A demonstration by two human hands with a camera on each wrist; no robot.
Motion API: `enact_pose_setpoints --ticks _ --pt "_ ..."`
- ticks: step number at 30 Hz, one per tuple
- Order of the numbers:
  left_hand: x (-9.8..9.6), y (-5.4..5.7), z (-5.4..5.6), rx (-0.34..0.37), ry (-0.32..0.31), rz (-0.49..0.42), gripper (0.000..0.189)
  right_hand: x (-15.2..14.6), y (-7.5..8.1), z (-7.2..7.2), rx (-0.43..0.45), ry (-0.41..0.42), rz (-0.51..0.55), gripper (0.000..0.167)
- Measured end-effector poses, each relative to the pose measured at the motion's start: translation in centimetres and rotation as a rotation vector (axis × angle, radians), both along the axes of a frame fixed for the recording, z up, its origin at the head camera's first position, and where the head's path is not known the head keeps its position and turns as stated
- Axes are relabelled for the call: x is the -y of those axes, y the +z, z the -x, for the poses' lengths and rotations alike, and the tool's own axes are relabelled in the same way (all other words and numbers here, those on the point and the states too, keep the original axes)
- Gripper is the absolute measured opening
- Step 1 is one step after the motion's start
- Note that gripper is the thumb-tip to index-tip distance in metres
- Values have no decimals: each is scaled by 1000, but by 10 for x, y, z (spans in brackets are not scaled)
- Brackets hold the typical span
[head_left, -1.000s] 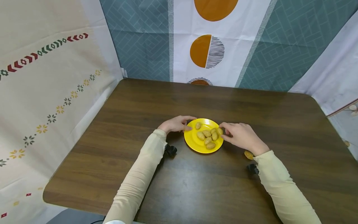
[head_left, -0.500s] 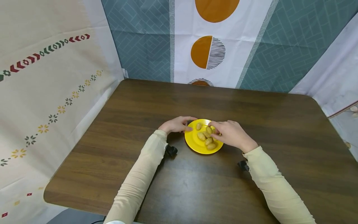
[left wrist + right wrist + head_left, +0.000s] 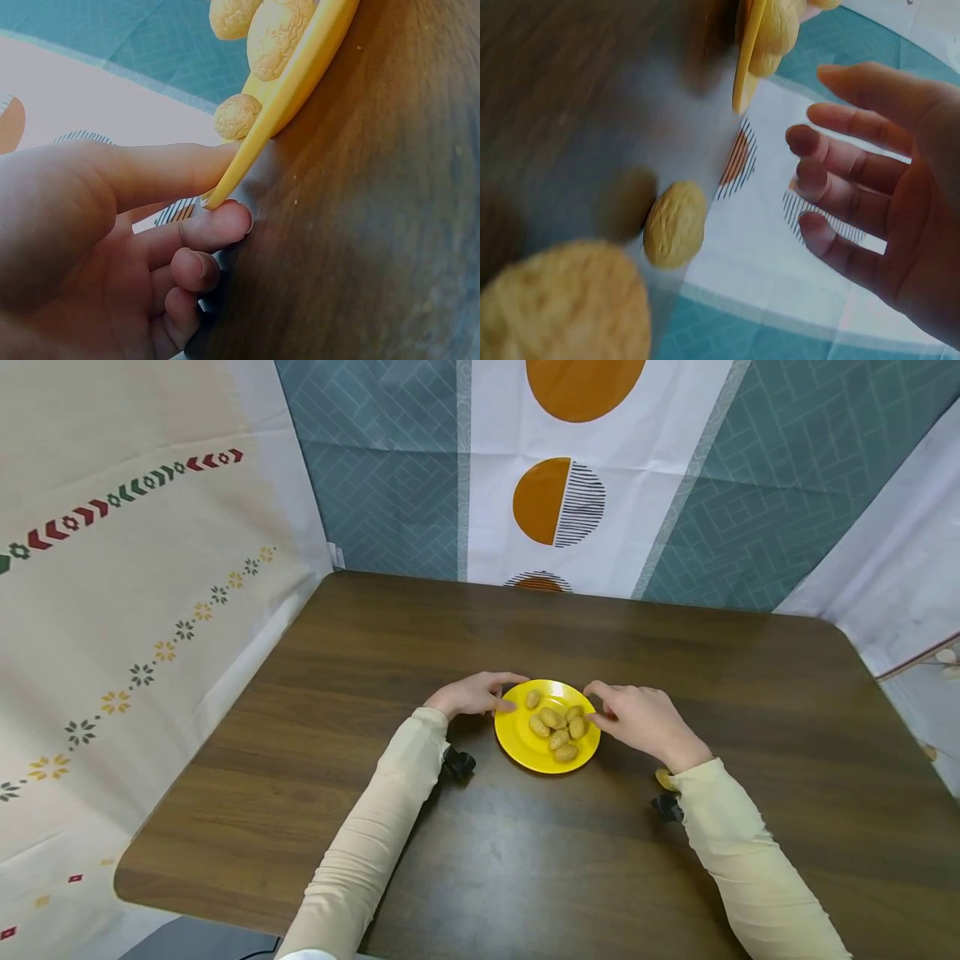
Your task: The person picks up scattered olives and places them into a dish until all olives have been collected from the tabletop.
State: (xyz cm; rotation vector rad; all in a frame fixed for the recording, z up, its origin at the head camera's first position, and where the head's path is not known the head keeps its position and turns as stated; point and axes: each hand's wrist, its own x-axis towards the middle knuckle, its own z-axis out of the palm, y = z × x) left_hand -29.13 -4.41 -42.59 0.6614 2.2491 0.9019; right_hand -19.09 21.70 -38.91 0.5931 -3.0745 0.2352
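Observation:
A yellow plate (image 3: 525, 745) with several tan nuts (image 3: 550, 717) lies near the middle of the dark wooden table (image 3: 525, 868). My left hand (image 3: 510, 691) is at the plate's left rim. In the left wrist view it (image 3: 225, 202) pinches the plate's rim (image 3: 300, 75) between the thumb and a finger. My right hand (image 3: 596, 703) hovers at the right rim with its fingers relaxed. The right wrist view shows it (image 3: 810, 150) spread and holding nothing. One loose nut (image 3: 663, 776) lies on the table by my right wrist; the nearest such nut (image 3: 675, 225) shows in the right wrist view too.
Patterned cloth walls (image 3: 555, 485) close in the table at the back and both sides. Small black cameras (image 3: 457, 762) sit on both wrists. A second loose nut (image 3: 562, 300) lies blurred close to the right wrist camera. Bare tabletop surrounds the plate.
My right hand reached over the nuts on the plate, then drew back to the right rim, open. The left hand stayed at the left rim.

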Motion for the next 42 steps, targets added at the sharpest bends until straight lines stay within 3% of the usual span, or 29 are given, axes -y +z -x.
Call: enact_pose_setpoints --ticks 8,13,20,27,35,42 --pt "0 -1 1 1 5 6 55 -19 1 -4 -51 -77 -54 35" --pt "-1 -1 0 -4 3 12 55 -30 1 -5 -13 -102 -83 36" --pt "0 2 -1 -8 7 15 55 -44 -2 -11 93 -94 -84 32" --pt "-1 1 -1 -4 6 18 55 -54 -10 -16 123 -61 -71 14" --pt "-1 1 -1 -8 3 15 55 -52 -10 -15 93 -40 -54 14" --pt "-2 1 -1 -5 4 11 55 -34 -3 -10 55 -15 -26 13"
